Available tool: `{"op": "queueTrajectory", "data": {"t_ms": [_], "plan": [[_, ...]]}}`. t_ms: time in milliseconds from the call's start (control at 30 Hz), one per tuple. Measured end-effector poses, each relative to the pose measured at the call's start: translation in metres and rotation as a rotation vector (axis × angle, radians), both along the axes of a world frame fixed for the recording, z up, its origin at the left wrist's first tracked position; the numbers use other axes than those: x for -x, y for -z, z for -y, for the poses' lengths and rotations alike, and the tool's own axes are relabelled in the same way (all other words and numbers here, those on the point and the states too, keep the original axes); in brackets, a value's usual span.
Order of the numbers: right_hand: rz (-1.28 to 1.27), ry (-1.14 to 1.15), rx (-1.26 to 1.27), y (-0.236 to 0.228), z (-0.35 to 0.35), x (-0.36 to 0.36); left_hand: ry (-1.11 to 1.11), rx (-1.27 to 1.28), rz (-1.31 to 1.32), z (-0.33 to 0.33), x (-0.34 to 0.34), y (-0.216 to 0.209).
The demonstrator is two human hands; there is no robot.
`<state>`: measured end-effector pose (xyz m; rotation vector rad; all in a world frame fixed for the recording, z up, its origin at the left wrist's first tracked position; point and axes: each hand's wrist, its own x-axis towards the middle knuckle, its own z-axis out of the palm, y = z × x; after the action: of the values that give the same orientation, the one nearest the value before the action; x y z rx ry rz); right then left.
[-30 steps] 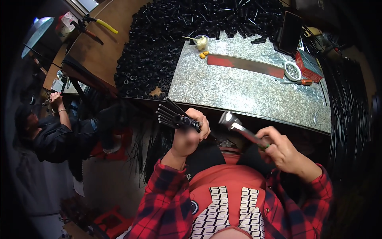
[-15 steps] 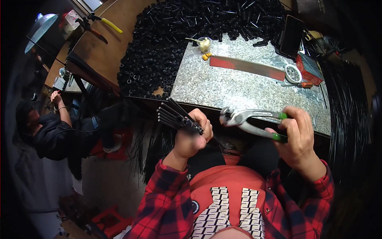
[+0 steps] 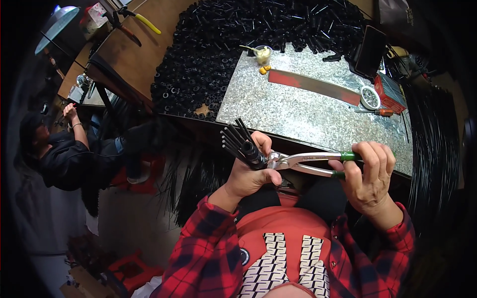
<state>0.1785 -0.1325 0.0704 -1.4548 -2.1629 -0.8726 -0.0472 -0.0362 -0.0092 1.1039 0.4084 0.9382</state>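
My left hand (image 3: 244,180) is closed around a bundle of thin black rods (image 3: 231,140) whose ends fan out past the fingers. With them it holds a short black tubular part (image 3: 252,152), its round open end facing up and away. My right hand (image 3: 371,174) grips the green handles of metal end-cutting pliers (image 3: 309,160), which lie nearly level in front of my body. The pliers' jaws are against the near end of the black part, between my left thumb and fingers. Exactly what the jaws bite on is hidden.
A speckled worktop (image 3: 298,111) bears a red-and-grey metal strip (image 3: 313,87), a white bowl (image 3: 369,98), a screwdriver (image 3: 382,112) and a cup (image 3: 263,55). Heaped black parts (image 3: 198,74) lie behind and left. Black rods (image 3: 437,134) hang at right. Another person (image 3: 69,154) sits at left.
The pliers have moved left, from apart to touching the black part in my left hand. My left hand has shifted right and turned, and the pliers' handles have come closer together.
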Motion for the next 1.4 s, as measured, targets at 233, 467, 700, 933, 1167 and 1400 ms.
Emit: {"op": "queueTrajectory", "data": {"t_ms": [233,467,700,933,1167,1400], "plan": [[0.051,-0.034,-0.032,0.001,0.004,-0.003,-0.012,0.028,-0.003,0.001,-0.001,0.0],[-0.181,-0.09,0.319,-0.004,0.011,-0.005,-0.119,-0.019,-0.003,0.01,0.0,0.007],[-0.769,-0.262,0.922,-0.002,0.026,-0.016,-0.013,-0.294,0.005,0.007,0.002,0.002],[-1.472,-0.316,2.059,0.016,0.036,-0.03,0.234,-0.497,-0.07,0.006,-0.005,-0.01],[-0.823,-0.191,0.994,-0.002,0.039,-0.02,0.021,-0.344,-0.181,0.002,-0.006,-0.01],[-1.327,-0.03,1.517,-0.013,0.036,-0.017,0.181,-0.301,-0.146,-0.009,-0.004,-0.018]]}}
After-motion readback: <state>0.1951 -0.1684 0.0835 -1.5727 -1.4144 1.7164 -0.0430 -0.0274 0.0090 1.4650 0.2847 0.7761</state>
